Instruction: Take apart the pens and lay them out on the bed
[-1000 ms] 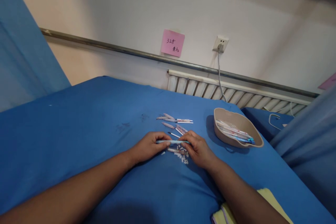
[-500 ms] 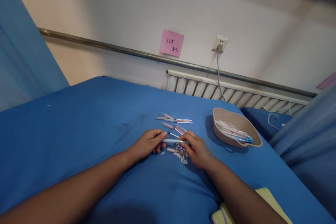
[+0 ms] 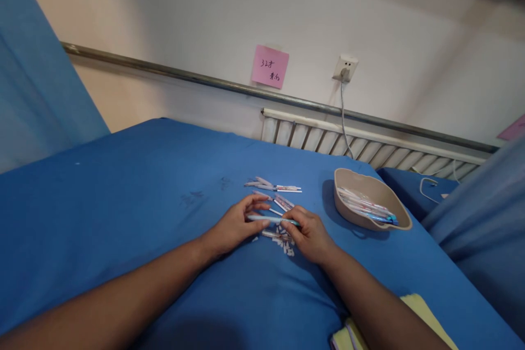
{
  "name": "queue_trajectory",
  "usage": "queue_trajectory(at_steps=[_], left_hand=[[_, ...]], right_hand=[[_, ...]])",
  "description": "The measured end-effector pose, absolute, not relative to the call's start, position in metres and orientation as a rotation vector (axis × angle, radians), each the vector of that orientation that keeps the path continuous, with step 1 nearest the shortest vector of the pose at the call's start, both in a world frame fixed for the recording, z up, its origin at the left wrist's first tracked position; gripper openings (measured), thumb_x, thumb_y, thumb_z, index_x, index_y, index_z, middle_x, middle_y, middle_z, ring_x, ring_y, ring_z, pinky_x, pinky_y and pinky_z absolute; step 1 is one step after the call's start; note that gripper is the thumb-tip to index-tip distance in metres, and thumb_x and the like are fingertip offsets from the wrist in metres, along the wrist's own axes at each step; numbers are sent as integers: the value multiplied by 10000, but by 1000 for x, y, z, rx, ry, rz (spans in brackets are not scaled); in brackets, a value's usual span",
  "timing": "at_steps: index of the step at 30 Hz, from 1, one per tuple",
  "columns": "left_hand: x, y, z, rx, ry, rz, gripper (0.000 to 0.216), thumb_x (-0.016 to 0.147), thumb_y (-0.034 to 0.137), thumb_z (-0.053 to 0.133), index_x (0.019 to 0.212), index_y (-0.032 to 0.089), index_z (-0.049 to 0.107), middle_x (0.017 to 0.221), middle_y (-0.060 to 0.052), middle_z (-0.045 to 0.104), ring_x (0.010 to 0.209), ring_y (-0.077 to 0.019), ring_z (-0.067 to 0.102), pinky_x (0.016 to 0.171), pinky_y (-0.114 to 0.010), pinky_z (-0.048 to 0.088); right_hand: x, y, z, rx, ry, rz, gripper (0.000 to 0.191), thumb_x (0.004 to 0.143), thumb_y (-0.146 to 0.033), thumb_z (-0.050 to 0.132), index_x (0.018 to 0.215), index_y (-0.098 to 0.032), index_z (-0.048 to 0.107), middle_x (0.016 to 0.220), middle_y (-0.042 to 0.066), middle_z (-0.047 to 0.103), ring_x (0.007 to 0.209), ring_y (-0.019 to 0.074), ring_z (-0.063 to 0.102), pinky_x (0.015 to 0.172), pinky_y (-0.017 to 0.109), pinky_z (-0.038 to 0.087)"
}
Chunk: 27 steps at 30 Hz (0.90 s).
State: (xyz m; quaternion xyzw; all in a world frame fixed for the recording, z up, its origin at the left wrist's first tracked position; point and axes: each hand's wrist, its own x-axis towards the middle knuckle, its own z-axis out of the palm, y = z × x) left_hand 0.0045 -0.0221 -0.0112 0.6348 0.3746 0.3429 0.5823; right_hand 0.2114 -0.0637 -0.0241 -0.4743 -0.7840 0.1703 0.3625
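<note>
My left hand and my right hand both pinch a light blue pen that lies level between them, just above a blue tablecloth. The left fingers close on its left end, the right fingers on its right end. Under the pen lies a heap of small white pen parts. Beyond the hands lie several loose pen barrels and refills.
A beige tray with several pens in it stands to the right. A yellow cloth lies at the near right. Behind the table are a radiator, a wall socket with a cable and a pink note.
The left fingers have shifted along the pen's left end and lifted a little. The pen stays level between both hands.
</note>
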Motion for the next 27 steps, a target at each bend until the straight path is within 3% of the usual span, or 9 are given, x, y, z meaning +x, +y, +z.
queue_trajectory(at_steps=[3,5,9,14,19,23,27], left_hand=[[4,-20,-14,1457,943,652,345,797,485,541,855,146,575,704,-30,625,512,-109,524,437,-211,357],[4,-20,-14,1481,946,657,302,751,444,611,764,145,570,666,-15,613,520,-102,520,464,-210,372],[4,-19,-13,1447,883,807,393,622,334,740,931,164,567,877,-36,650,736,-145,596,612,-236,459],[3,-16,-17,1462,964,643,328,774,470,564,767,143,553,632,-1,601,491,-96,498,449,-204,365],[2,-17,-14,1551,904,743,229,674,319,693,782,146,589,686,16,582,610,-103,505,568,-209,397],[2,-20,-10,1515,885,754,361,693,343,679,985,150,594,847,-33,631,680,-130,549,622,-242,429],[3,-23,-8,1607,877,573,301,766,397,605,914,138,643,692,0,610,602,-119,528,584,-236,408]], right_hand=[[211,-63,-25,-1215,-2021,422,119,885,-251,485,884,-216,599,796,23,579,762,156,559,693,256,415],[211,-63,-25,-1207,-2043,414,120,888,-249,480,871,-211,593,780,20,564,745,152,550,678,251,408],[211,-64,-25,-1203,-2052,400,111,891,-229,478,886,-202,585,795,21,558,745,147,545,672,247,401],[212,-64,-25,-1204,-2063,396,93,888,-219,485,878,-200,576,792,19,554,744,145,543,677,247,401],[213,-64,-25,-1204,-2070,404,89,884,-217,490,870,-199,576,786,16,551,732,139,543,674,243,404],[211,-65,-24,-1212,-2051,418,111,884,-229,487,874,-197,593,791,21,559,731,138,546,670,243,407],[209,-66,-22,-1197,-1964,524,151,871,-290,514,942,-199,612,790,17,594,717,138,563,665,239,426]])
